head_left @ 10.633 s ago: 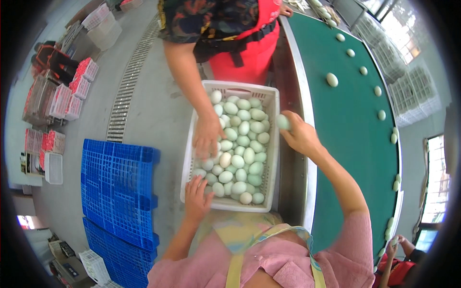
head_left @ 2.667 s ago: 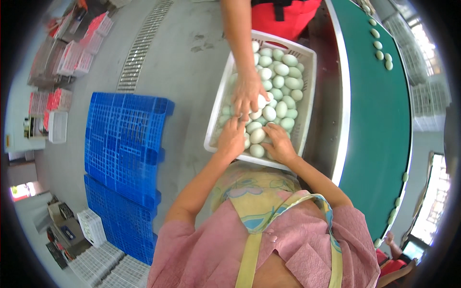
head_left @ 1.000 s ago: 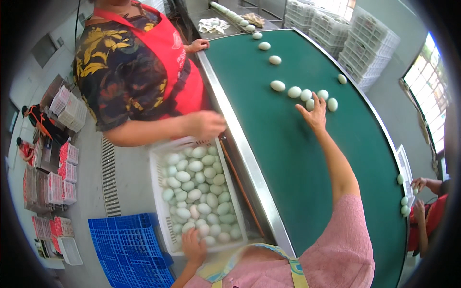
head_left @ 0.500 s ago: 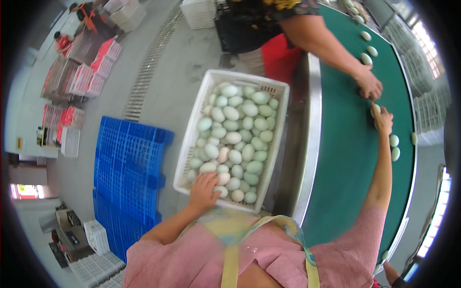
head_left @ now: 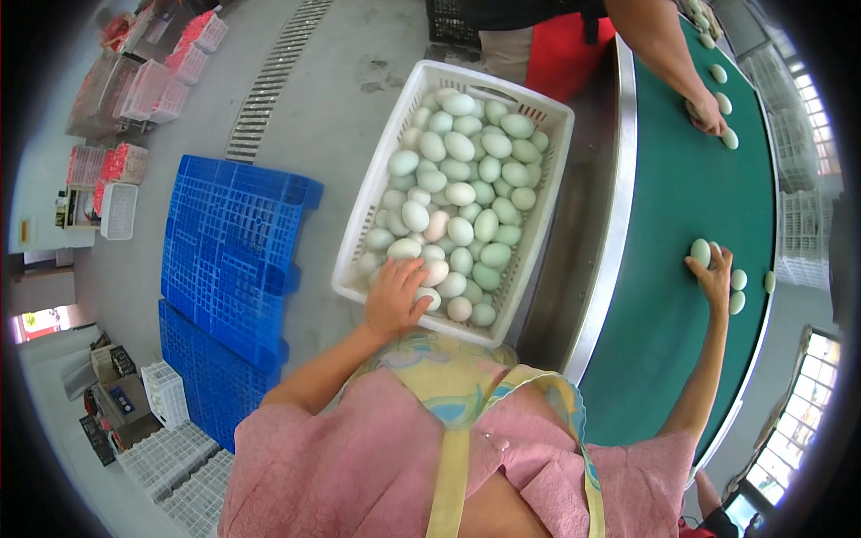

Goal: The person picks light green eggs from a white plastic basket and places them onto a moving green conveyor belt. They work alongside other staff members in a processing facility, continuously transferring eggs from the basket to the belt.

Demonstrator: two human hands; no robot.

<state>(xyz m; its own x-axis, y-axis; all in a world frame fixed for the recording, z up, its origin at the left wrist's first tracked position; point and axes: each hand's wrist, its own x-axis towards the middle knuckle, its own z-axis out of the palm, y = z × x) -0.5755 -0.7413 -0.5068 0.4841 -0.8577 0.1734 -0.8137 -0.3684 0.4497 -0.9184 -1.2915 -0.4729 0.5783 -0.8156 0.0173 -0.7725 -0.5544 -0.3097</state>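
My left hand (head_left: 393,298) lies at the near left corner of a white plastic crate (head_left: 544,179) heaped with pale green and whitish eggs (head_left: 460,195). Its fingers are spread over the eggs, and the thumb rests beside a white egg (head_left: 427,299). Out over the green conveyor belt (head_left: 664,296), my right hand (head_left: 714,276) is closed round a pale green egg (head_left: 700,252), with a second egg partly hidden behind the fingers. Two loose eggs (head_left: 738,280) lie on the belt just right of that hand.
Across the belt, another person's hand (head_left: 710,117) touches an egg (head_left: 730,139). A metal rail (head_left: 619,197) runs between crate and belt. Blue plastic pallets (head_left: 235,242) lie on the floor at left, with stacked white crates (head_left: 166,394) nearer.
My view has shifted, so the crate sits higher in it. My right hand has come nearer with eggs in its fingers; the other person's hand has moved apart from it. My left hand stays on the eggs.
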